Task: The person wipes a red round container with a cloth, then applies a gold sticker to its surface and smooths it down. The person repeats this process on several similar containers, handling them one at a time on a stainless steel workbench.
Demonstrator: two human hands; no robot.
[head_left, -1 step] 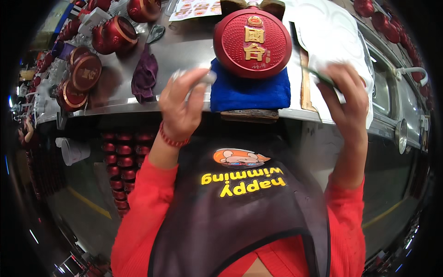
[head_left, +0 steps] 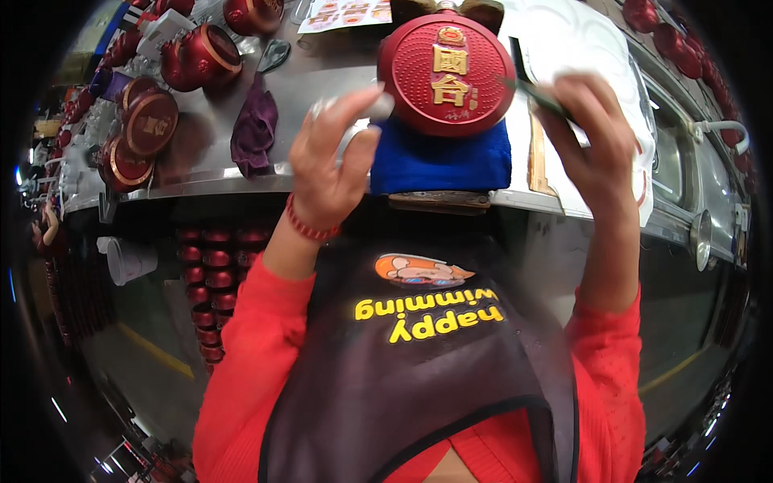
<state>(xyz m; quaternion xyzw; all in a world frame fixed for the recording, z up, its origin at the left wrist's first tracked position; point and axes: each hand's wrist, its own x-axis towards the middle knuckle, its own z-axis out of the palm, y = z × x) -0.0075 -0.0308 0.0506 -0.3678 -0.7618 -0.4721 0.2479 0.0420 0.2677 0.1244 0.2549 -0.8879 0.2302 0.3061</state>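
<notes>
A round, flat red bottle [head_left: 403, 76] with raised gold characters leans back against a dark, rounded support behind it. Its lower edge rests on a folded blue cloth [head_left: 443, 165], which lies over a wooden block [head_left: 439, 203]. My left hand [head_left: 326, 169] is just left of the bottle, thumb and fingers apart, with pale covers on some fingertips and nothing in its grasp. On the right, my right hand [head_left: 594, 133] pinches a thin, dark-green pointed tool [head_left: 546, 98]. The tool's tip reaches the bottle's right edge; whether it touches is blurred.
A purple cloth [head_left: 254, 133] lies on the metal table, left of the blue one. Further left are several red bottles [head_left: 151, 121]. A printed sheet [head_left: 346, 14] is at the back. To the right are a white tray [head_left: 564, 40], a wooden strip [head_left: 541, 161] and a sink [head_left: 672, 153].
Both hands have moved slightly forward, away from my body. The tool's tip has come nearer the bottle's right edge. My left thumb and fingers are spread a little wider.
</notes>
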